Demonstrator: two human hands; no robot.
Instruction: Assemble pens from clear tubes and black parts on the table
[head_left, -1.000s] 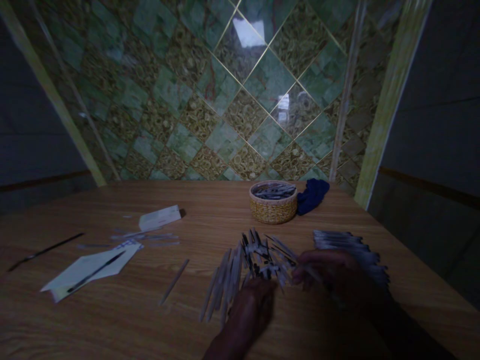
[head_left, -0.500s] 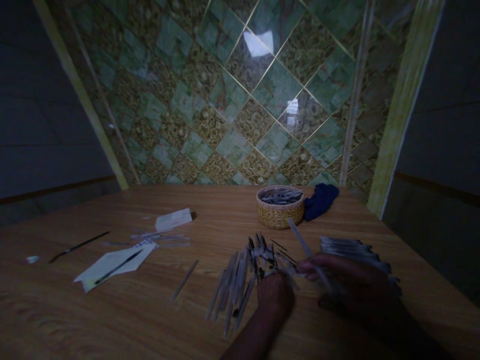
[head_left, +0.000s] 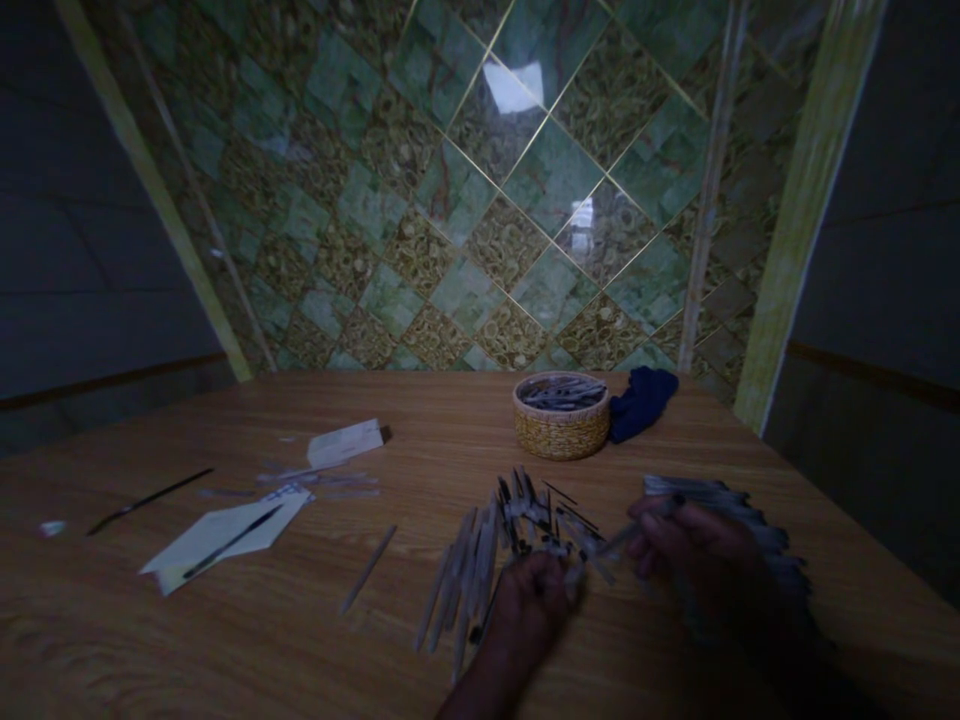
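Note:
My right hand [head_left: 701, 555] pinches a pale pen barrel [head_left: 626, 535] with a dark end, held slanted above the table. Beside it, my left hand [head_left: 529, 600] is closed, and a small pale pen part [head_left: 574, 580] shows at its fingertips; its exact kind is too blurred to tell. Just beyond the left hand lies a loose heap of small black and clear pen parts [head_left: 525, 505]. Several pale pen barrels [head_left: 461, 575] lie to its left. A row of pens with dark ends [head_left: 709, 490] is laid out on the right, partly hidden by my right hand.
A woven basket [head_left: 562, 437] full of pens stands farther back, with a dark blue cloth [head_left: 643, 402] against it. On the left lie paper pieces [head_left: 217, 535], a white box-like packet [head_left: 345, 443], thin clear tubes [head_left: 341, 487], a black stick [head_left: 150, 500] and a lone barrel [head_left: 369, 570].
The pen barrel in my right hand has swung from steeply raised to a flatter slant, its dark end now showing. My left hand has turned and drawn back slightly from the heap.

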